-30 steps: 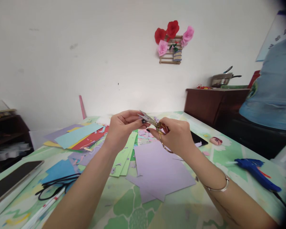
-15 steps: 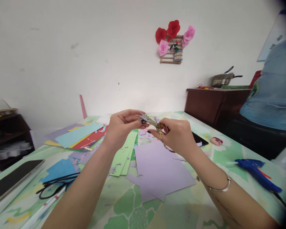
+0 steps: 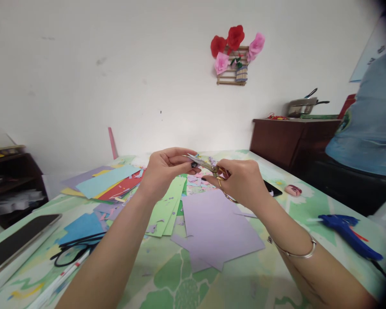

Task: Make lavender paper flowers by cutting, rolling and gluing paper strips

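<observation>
My right hand [image 3: 239,178] grips scissors [image 3: 207,165] with gold-coloured handles, their blades pointing left toward my other hand. The blades look nearly closed. At their tips, my left hand [image 3: 167,167] is closed in a pinch, thumb against fingers. Whatever small piece lies between those fingers is too small and hidden to name. Below both hands lie purple paper sheets [image 3: 220,227], overlapping one another. Light green paper strips [image 3: 169,206] with tiny scraps on them are under my left wrist. Cut paper scraps [image 3: 197,182] are scattered behind.
Coloured sheets [image 3: 107,180], blue paper [image 3: 82,227], glasses [image 3: 70,255] and a phone [image 3: 22,242] lie to the left. On the right are a blue glue gun [image 3: 350,234], a pinkish object [image 3: 293,190] and a dark flat device [image 3: 272,189]. A person in blue [image 3: 366,116] is beyond the table.
The scissor blades have drawn closer together. My right hand has shifted very slightly right, while my left hand keeps its pinch in nearly the same place.
</observation>
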Available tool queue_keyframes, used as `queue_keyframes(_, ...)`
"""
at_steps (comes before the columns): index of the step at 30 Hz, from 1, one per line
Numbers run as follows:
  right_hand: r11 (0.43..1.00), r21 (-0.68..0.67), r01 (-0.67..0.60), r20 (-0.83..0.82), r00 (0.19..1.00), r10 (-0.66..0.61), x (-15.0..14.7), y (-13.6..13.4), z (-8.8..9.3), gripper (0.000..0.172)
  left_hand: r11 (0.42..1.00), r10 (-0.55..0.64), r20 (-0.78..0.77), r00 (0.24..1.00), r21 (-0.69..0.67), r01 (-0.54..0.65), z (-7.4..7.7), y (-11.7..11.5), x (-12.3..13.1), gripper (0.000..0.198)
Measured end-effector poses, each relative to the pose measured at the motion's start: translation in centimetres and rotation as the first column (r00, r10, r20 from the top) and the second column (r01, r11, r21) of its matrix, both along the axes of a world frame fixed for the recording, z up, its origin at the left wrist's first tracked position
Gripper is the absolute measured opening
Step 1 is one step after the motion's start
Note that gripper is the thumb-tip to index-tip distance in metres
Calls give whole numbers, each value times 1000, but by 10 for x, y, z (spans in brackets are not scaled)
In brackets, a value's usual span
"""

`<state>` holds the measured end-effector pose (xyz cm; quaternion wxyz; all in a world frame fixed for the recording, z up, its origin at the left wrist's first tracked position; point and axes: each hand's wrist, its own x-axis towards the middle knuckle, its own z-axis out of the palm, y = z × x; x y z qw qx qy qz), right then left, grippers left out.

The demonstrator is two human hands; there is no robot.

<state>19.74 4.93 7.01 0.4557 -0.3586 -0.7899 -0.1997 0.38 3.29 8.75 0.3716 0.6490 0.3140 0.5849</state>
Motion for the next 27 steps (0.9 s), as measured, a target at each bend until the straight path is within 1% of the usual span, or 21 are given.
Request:
queue_keyframes(6,1000,-28,6,20,1000,-5,2,0,0,35,1000,-26,-22,999,-9,25,0,0,-1,21)
queue_keyframes(9,999,-42,7,-1,1000,-7,2,2,1,36,1000,-21,-29,999,-1,21,0,1,-2,22)
queue_keyframes(12,996,-90,-19,-91,996,11,1,3,2,38,1000,-4,-42,999,2,4,1,1,-2,22)
queue_keyframes(14,982,-166,-92,-192,980,60,-1,3,3,36,1000,-2,-52,999,2,2,1,1,-2,20)
queue_keyframes(15,963,-221,-157,-255,962,98,-2,3,3,32,1000,-10,-60,998,1,10,2,0,-1,19)
queue_keyframes(16,928,-286,-237,-323,936,140,-3,2,4,25,1000,-25,-71,997,-1,25,2,0,0,18)
queue_keyframes(17,877,-351,-328,-395,901,179,-5,1,4,19,999,-44,-87,995,-6,44,2,-1,1,16)
queue_keyframes(18,811,-408,-419,-466,860,209,-6,0,4,14,998,-66,-108,992,-13,65,2,-2,2,14)
queue_keyframes(20,670,-482,-565,-583,778,236,-7,-3,5,13,994,-104,-158,982,-33,100,2,-3,5,10)
queue_keyframes(21,611,-499,-615,-624,744,239,-8,-4,5,13,993,-117,-181,977,-43,111,2,-4,7,9)
queue_keyframes(22,566,-505,-652,-655,716,240,-8,-5,5,12,991,-127,-200,971,-55,118,2,-4,8,9)
queue_keyframes(24,507,-510,-695,-690,683,242,-8,-5,6,9,989,-143,-226,963,-73,130,2,-5,10,10)
queue_keyframes(27,460,-523,-717,-699,670,251,-7,-5,8,7,986,-162,-250,954,-81,146,1,-5,12,11)
